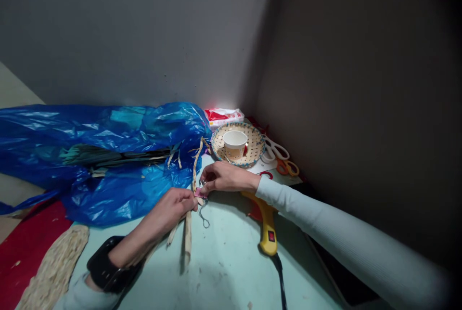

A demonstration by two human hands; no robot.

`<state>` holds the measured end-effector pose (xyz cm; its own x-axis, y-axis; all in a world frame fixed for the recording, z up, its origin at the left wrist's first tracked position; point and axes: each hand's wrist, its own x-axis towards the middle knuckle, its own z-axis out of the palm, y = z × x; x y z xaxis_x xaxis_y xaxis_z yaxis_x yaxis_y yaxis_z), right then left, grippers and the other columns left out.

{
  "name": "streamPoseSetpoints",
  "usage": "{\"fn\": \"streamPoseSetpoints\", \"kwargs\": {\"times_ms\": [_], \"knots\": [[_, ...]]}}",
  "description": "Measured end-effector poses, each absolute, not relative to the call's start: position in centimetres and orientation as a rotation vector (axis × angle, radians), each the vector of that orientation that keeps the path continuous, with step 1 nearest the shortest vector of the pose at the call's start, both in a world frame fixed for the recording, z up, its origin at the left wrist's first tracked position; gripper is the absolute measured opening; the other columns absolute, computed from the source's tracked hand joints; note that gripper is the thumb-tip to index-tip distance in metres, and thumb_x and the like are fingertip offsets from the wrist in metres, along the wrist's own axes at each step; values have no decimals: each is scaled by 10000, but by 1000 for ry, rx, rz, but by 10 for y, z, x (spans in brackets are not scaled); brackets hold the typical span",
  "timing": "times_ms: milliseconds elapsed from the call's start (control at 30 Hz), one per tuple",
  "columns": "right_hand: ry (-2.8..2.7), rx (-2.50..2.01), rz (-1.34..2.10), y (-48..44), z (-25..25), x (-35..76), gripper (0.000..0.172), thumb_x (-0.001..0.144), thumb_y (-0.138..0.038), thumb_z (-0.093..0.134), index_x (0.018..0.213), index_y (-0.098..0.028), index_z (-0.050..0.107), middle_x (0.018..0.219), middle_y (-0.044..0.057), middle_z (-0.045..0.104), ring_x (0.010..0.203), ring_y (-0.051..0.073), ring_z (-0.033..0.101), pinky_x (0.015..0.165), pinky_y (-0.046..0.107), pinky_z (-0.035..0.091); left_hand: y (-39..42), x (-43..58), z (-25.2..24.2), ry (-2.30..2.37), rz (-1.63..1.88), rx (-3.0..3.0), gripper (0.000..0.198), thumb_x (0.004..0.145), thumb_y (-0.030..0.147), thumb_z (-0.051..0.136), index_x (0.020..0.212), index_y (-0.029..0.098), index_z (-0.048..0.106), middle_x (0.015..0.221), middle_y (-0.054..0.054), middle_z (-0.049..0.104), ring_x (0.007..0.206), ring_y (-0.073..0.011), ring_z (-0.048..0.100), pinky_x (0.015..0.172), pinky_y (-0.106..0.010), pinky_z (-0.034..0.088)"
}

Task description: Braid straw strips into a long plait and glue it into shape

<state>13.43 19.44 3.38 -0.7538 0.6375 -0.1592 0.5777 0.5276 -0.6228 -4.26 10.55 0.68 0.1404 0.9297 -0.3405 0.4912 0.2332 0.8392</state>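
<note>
The step in hand looks like working one pink clip (198, 193) at the lower end of one braid (195, 168); the right hand (224, 176) pinches the clip, the left hand (179, 205) pinches the braid's end — both over the surface (231, 262), short of its far corner; the next move likely calls for a steady left hold; at least two strips (188, 240) show below — one glue gun (268, 235), one basket (258, 146) and one cup (234, 148) stand nearby.

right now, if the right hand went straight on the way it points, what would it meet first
Likely the small pink clip, which the right hand appears to pinch; depth is unclear.
</note>
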Motion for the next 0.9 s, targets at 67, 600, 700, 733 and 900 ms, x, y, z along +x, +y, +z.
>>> {"fn": "streamPoseSetpoints", "kwargs": {"times_ms": [67,600,700,733,900], "knots": [[-2643,-1072,1064,192,33,137,294,807,-358,714,982,-123,702,813,30,678,710,136,565,607,219,374,99,-36,7,1483,598,1311,278,775,401,576,630,164,592,483,93,335,472,-91,260,471,-241,171],[-2182,-1344,813,83,27,152,248,982,-251,412,855,-160,604,813,66,669,742,167,576,662,265,361,70,-12,-1,1131,863,859,260,765,317,635,953,148,573,615,79,426,455,-32,132,415,-192,94],[-2170,-1287,950,78,14,144,271,982,-216,409,788,-168,593,729,19,679,664,121,590,615,217,365,67,-8,-1,1106,881,895,274,761,353,642,929,152,562,618,86,403,454,-32,132,412,-192,103],[-2164,-1280,971,79,10,140,269,971,-180,406,781,-165,595,720,16,681,652,114,591,612,211,364,66,-7,-1,1110,885,913,290,761,373,639,932,154,558,626,85,405,453,-33,142,412,-193,110],[-2128,-1321,916,80,6,130,250,933,-140,415,803,-137,628,789,83,691,703,154,581,631,254,335,62,-6,1,1203,857,1052,387,761,449,602,1011,156,568,554,122,314,417,-58,190,408,-198,160]]}}
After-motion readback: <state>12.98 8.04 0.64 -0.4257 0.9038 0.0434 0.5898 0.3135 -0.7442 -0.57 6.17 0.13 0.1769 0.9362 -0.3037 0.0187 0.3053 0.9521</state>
